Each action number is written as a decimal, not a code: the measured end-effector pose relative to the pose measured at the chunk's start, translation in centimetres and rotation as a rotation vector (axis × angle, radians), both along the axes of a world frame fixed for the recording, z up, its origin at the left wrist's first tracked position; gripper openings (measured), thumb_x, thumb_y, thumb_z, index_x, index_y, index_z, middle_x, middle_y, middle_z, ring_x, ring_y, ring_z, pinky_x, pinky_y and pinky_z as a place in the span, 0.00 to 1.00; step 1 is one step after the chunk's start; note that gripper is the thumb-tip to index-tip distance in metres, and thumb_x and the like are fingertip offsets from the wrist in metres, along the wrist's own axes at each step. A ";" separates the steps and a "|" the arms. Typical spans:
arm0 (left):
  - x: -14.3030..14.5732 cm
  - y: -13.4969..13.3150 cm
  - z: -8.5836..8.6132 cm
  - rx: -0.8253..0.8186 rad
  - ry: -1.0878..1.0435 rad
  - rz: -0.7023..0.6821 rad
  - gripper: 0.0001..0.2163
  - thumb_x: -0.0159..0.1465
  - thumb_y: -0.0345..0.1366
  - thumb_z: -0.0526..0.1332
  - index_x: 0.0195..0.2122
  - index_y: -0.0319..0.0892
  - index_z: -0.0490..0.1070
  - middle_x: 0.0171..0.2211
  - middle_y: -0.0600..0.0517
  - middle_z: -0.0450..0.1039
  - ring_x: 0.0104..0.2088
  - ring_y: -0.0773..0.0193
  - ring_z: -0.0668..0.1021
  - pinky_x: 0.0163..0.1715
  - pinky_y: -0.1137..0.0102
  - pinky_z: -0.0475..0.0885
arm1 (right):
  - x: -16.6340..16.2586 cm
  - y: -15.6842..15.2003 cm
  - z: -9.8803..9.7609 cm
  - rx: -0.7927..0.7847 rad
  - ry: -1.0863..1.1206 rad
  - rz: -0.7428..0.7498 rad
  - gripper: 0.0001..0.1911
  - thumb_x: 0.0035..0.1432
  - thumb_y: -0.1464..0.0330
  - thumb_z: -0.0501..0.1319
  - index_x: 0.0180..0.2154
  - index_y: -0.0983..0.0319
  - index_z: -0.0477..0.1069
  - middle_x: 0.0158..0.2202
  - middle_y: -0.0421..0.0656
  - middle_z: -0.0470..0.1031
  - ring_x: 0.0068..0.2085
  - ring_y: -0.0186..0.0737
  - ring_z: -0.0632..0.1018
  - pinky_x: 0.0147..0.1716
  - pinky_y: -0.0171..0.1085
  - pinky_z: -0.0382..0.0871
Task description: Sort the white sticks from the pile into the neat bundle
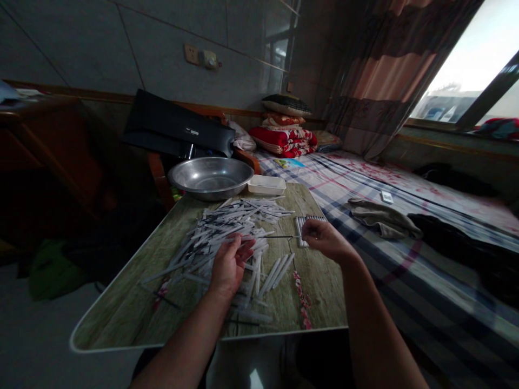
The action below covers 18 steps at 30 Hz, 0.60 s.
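A thin rod (279, 236), dark along most of its length with a pale right end, spans the gap between my hands above the table. My left hand (230, 266) grips its left part between thumb and fingers, palm turned up. At the pale end, the fingertips of my right hand (324, 239) are pinched together. Beneath and beyond my left hand spreads a loose pile of slim white pen-like tubes (239, 216), with some dark thin pieces among them. Several tubes (276, 273) lie side by side between my forearms. A neat row of white tubes (300, 232) is partly hidden behind my right hand.
A wide steel basin (211, 181) and a shallow white plastic tray (266, 185) stand at the far edge of the wood-patterned table (121, 319). To the right is a bed (336, 189) with folded bedding (284, 139), a grey cloth (381, 219) and a small white object (386, 197).
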<state>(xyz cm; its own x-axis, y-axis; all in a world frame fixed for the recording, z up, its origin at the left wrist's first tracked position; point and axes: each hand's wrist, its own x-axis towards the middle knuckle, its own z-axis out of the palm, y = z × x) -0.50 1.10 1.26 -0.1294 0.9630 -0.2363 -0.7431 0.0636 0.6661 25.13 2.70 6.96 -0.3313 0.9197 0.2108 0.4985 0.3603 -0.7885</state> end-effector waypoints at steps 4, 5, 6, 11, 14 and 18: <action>0.0 -0.1 0.1 0.009 -0.004 -0.014 0.11 0.53 0.34 0.69 0.35 0.40 0.70 0.30 0.51 0.80 0.31 0.61 0.83 0.23 0.76 0.74 | -0.2 0.2 -0.2 -0.019 0.039 -0.005 0.02 0.49 0.72 0.59 0.29 0.63 0.67 0.25 0.36 0.66 0.27 0.30 0.65 0.26 0.30 0.58; 0.1 -0.1 0.2 0.005 0.001 -0.014 0.11 0.53 0.34 0.69 0.35 0.41 0.70 0.30 0.51 0.79 0.31 0.61 0.83 0.23 0.76 0.74 | -0.4 0.2 -0.2 -0.027 0.049 -0.008 0.02 0.49 0.72 0.59 0.29 0.63 0.67 0.25 0.36 0.66 0.27 0.30 0.65 0.26 0.30 0.58; 0.1 -0.2 0.2 0.002 0.007 -0.015 0.11 0.53 0.35 0.69 0.35 0.41 0.70 0.31 0.51 0.79 0.31 0.61 0.83 0.22 0.76 0.74 | -0.7 0.2 -0.3 -0.039 0.065 -0.008 0.02 0.48 0.72 0.60 0.29 0.63 0.67 0.25 0.36 0.66 0.26 0.29 0.65 0.26 0.30 0.59; 0.3 -0.5 0.4 0.041 0.022 -0.094 0.13 0.52 0.35 0.70 0.35 0.41 0.69 0.32 0.51 0.79 0.31 0.63 0.82 0.23 0.77 0.74 | -3.9 -0.1 -0.8 -0.194 0.325 0.080 0.07 0.47 0.68 0.66 0.28 0.63 0.69 0.25 0.37 0.69 0.27 0.31 0.68 0.27 0.31 0.61; 0.3 -0.6 0.3 0.089 -0.007 -0.184 0.12 0.52 0.36 0.70 0.34 0.41 0.69 0.32 0.51 0.79 0.31 0.63 0.82 0.23 0.76 0.75 | -6.4 -0.2 -1.5 -0.311 0.559 0.192 0.12 0.47 0.64 0.70 0.29 0.63 0.70 0.24 0.37 0.70 0.26 0.31 0.69 0.27 0.32 0.63; 0.2 -0.8 0.2 0.108 -0.072 -0.283 0.11 0.52 0.34 0.71 0.34 0.41 0.70 0.29 0.51 0.78 0.29 0.63 0.82 0.22 0.77 0.74 | -8.9 -0.2 -2.8 -0.404 0.755 0.282 0.17 0.45 0.62 0.72 0.29 0.63 0.67 0.23 0.36 0.70 0.23 0.29 0.69 0.24 0.29 0.63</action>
<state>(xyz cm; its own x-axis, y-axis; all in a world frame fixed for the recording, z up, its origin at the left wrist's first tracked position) -0.33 0.30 1.42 0.1607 0.9785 -0.1292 -0.7517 0.2062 0.6264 16.19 2.46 4.15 -0.4602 0.8764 0.1421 -0.2681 0.0154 -0.9633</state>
